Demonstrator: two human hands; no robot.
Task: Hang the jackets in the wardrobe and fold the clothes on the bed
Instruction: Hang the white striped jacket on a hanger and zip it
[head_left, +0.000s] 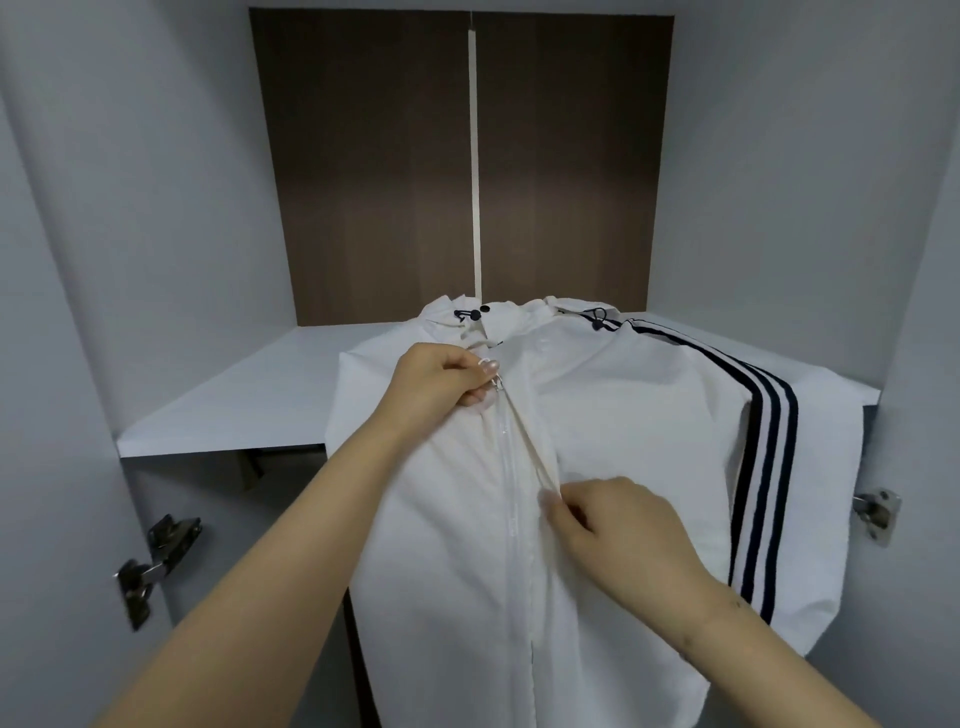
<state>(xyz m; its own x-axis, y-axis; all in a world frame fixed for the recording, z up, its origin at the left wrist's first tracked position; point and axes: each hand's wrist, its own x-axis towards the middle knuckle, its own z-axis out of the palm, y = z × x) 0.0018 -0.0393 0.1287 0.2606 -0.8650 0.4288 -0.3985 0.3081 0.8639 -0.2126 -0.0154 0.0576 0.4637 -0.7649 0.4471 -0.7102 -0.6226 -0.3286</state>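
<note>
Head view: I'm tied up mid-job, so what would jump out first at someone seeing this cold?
A white jacket with three dark stripes down one sleeve fills the centre, its top lying on a white wardrobe shelf and its body hanging over the front edge. The left hand pinches the zipper pull near the collar, while the right hand pinches the front edge lower down. Behind is a dark brown back panel.

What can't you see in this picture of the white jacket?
- Head view: the white jacket hem is cut off by the bottom edge.
- Any hanger: hidden inside the jacket, cannot tell.
- Space under the shelf: dark, blocked by the jacket.
- Zipper pull: mostly covered by the left hand fingers.
- What the right hand pinches: blurred.
</note>
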